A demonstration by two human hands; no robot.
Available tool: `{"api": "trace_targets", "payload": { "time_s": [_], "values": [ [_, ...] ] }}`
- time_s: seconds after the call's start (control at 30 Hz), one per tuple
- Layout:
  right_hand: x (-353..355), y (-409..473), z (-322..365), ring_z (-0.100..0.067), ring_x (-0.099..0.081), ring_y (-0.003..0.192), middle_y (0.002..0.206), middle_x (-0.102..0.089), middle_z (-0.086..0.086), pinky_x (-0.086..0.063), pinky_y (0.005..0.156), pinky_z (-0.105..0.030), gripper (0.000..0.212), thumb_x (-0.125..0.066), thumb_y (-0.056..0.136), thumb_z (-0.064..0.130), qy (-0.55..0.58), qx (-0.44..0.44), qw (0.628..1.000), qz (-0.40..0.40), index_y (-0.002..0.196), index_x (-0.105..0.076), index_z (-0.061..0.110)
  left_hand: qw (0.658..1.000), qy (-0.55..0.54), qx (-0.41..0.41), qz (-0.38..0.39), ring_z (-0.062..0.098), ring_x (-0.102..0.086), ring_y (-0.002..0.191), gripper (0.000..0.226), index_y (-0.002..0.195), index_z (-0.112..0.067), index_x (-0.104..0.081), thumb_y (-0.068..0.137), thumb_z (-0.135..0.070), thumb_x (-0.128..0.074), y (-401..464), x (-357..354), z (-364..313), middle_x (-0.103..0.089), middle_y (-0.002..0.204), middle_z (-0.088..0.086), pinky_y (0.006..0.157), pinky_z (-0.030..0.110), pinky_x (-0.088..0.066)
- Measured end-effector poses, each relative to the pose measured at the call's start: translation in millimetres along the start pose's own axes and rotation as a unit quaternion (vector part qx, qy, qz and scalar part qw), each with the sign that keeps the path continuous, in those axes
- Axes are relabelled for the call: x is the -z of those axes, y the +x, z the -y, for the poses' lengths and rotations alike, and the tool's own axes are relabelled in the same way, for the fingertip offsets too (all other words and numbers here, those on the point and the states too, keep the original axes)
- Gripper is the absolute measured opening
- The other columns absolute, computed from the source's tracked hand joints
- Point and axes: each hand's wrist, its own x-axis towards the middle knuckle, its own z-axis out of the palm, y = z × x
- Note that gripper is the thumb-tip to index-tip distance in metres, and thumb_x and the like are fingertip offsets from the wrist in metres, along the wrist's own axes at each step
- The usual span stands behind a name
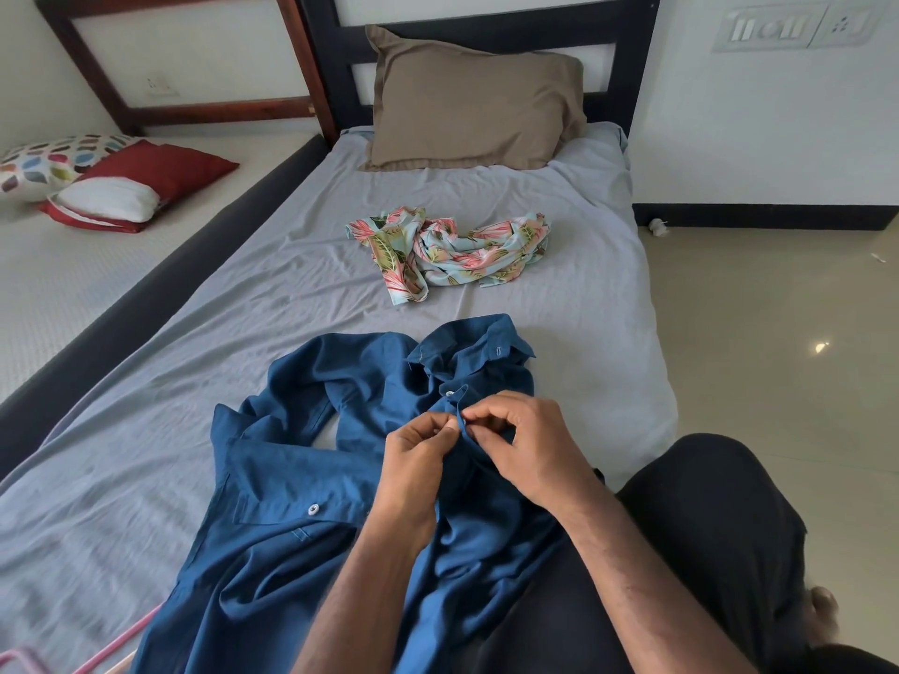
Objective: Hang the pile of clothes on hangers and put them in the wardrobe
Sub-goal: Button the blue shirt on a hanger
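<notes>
A dark blue button-up shirt [311,459] lies spread on the grey bed sheet [146,488], collar pointing toward the pillow. My left hand [418,459] and my right hand [525,445] meet over its front placket just below the collar, each pinching the fabric edge near a button. A crumpled floral shirt [452,250] lies farther up the bed. A pink hanger [97,661] pokes out from under the blue shirt at the bottom left; most of it is hidden.
A brown pillow [472,104] leans on the dark headboard. A second bed to the left carries a red pillow [160,172] and a patterned one [44,163]. Tiled floor [778,333] lies to the right. My leg in dark trousers [705,552] is beside the bed.
</notes>
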Motion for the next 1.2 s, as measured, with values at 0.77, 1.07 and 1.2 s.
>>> {"api": "trace_targets", "payload": {
  "time_s": [0.77, 1.07, 1.2],
  "values": [
    [5, 3, 6, -0.008, -0.061, 0.065, 0.075, -0.070, 0.005, -0.050, 0.062, -0.022, 0.015, -0.076, 0.082, 0.001, 0.152, -0.097, 0.984, 0.008, 0.082, -0.074, 0.016, 0.997, -0.069, 0.002, 0.026, 0.034, -0.065, 0.093, 0.020, 0.091, 0.002, -0.068, 0.101, -0.009, -0.054, 2, -6, 5, -0.070, 0.095, 0.024, 0.096, 0.048, -0.051],
    [-1, -2, 0, -0.008, -0.063, 0.066, 0.070, -0.066, 0.012, -0.052, 0.061, -0.022, 0.022, -0.082, 0.080, 0.039, -0.028, -0.097, 0.995, -0.007, 0.078, -0.066, 0.025, 0.996, 0.019, -0.066, -0.054, 0.029, -0.056, 0.068, 0.024, 0.084, 0.000, -0.070, 0.100, -0.013, -0.059, 51, -9, -11, -0.064, 0.074, 0.018, 0.062, 0.032, -0.049],
    [0, 1, -13, -0.009, -0.061, 0.088, 0.094, -0.063, 0.012, -0.053, 0.082, -0.026, 0.011, -0.076, 0.088, 0.021, -0.108, -0.072, 0.989, -0.074, 0.099, -0.078, 0.021, 0.985, 0.120, -0.123, -0.020, 0.013, -0.063, 0.069, 0.022, 0.097, -0.008, -0.076, 0.101, -0.006, -0.055, 76, -13, -33, -0.074, 0.081, 0.008, 0.064, 0.027, -0.049]
  ]
}}
